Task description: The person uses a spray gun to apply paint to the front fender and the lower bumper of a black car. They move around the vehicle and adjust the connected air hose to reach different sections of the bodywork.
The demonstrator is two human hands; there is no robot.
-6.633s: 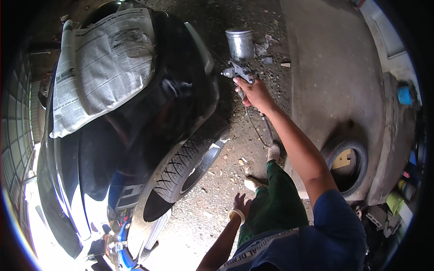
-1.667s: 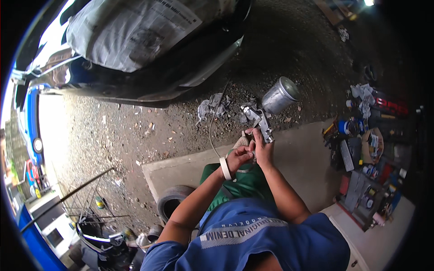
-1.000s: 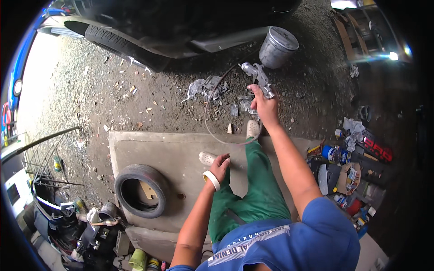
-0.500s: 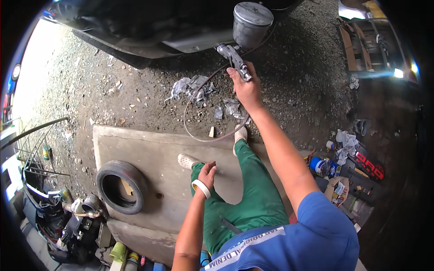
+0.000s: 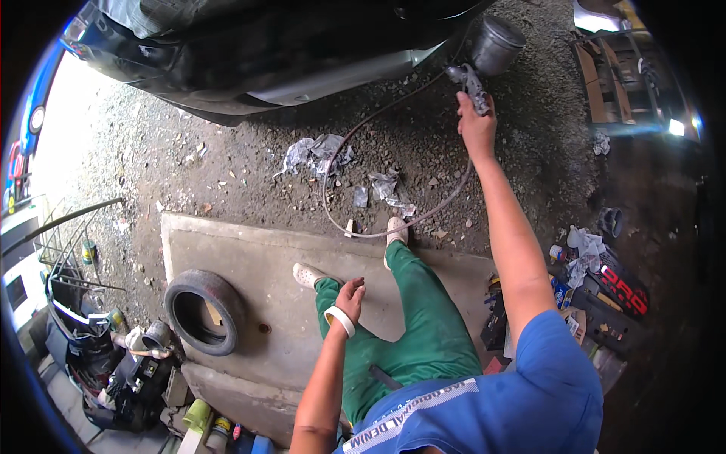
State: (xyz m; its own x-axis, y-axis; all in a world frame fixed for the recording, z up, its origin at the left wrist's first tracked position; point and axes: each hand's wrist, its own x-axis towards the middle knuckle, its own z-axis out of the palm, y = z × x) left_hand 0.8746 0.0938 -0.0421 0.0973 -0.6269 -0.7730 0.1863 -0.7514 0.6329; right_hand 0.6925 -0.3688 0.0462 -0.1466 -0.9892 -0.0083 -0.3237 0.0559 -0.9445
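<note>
We hold the spray gun (image 5: 475,89) at far right, near the dark car (image 5: 325,57); the right hand (image 5: 478,136) has its fingers wrapped around it. The left hand (image 5: 350,298) hangs nearer, fingers loosely curled, apparently holding nothing. Step in hand, we judge: positioning the gun. The next move calls for a steady cup (image 5: 497,45) and an unsnagged hose (image 5: 367,235).

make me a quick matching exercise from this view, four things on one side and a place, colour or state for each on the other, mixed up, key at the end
1. spray gun
2. tire
3. trousers
4. left hand

A. green
B. white band around its wrist
C. lying on the concrete slab
D. held in the right hand

Pairs: 1-D, 2-C, 3-A, 4-B
</note>
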